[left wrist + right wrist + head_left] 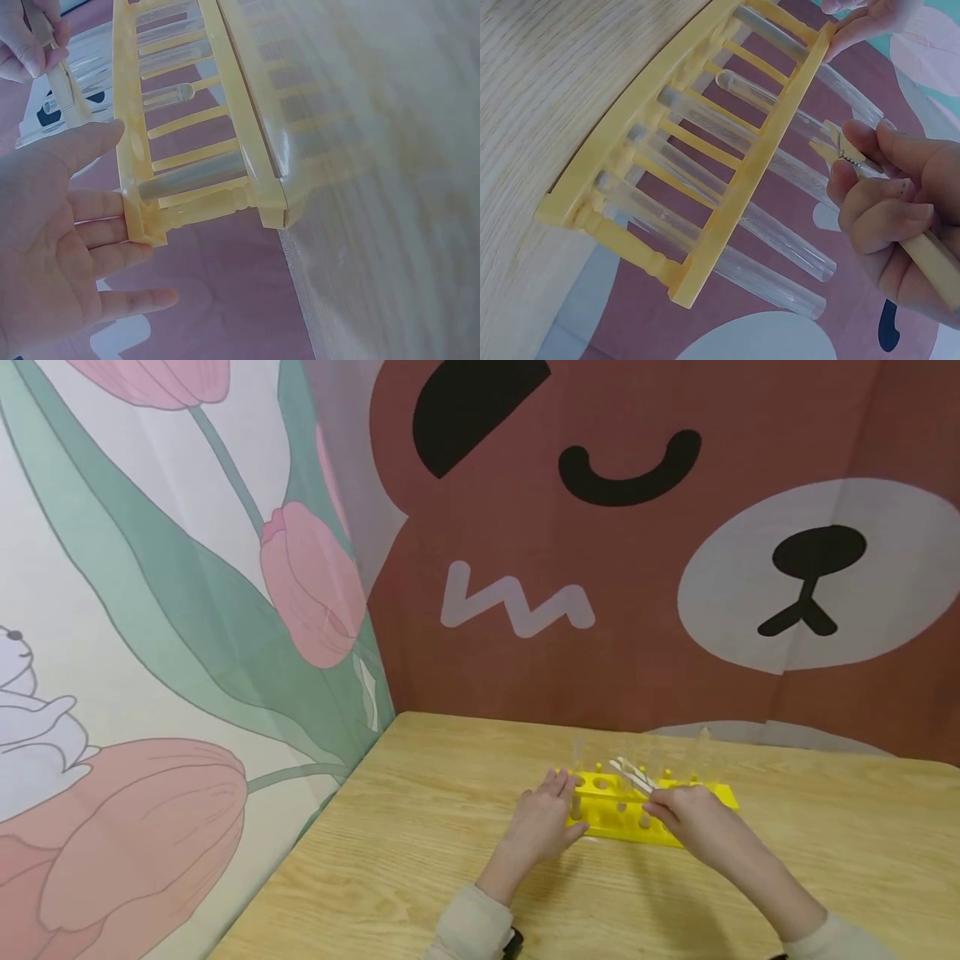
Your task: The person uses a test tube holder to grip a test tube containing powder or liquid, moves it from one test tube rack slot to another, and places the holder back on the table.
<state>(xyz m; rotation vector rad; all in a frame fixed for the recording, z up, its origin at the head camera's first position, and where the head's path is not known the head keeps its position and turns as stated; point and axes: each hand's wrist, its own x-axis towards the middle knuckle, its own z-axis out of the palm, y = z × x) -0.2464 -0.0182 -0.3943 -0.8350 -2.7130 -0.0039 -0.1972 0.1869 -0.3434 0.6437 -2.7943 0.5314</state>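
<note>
My left hand [542, 827] rests on the left end of a yellow test tube rack [622, 833], its fingers mostly straight in the left wrist view, where the hand [52, 232] touches the end of the rack's upper plate [133, 172]. A wooden clamp [633, 775] is held in my right hand [701, 827] over the rack's middle. In the right wrist view, thumb and fingers of the hand [900, 202] pinch the clamp [838, 154], whose tips are at a clear tube [750, 91]. That tube passes through the upper plate, its rounded bottom above the base.
Several other clear tubes [772, 289] stand in the rack, their lower ends at its base. The rack is on a wooden table [375, 852]. Behind the table hangs a brown bear-print cloth [637, 577], with a tulip-print cloth [180, 610] to the left.
</note>
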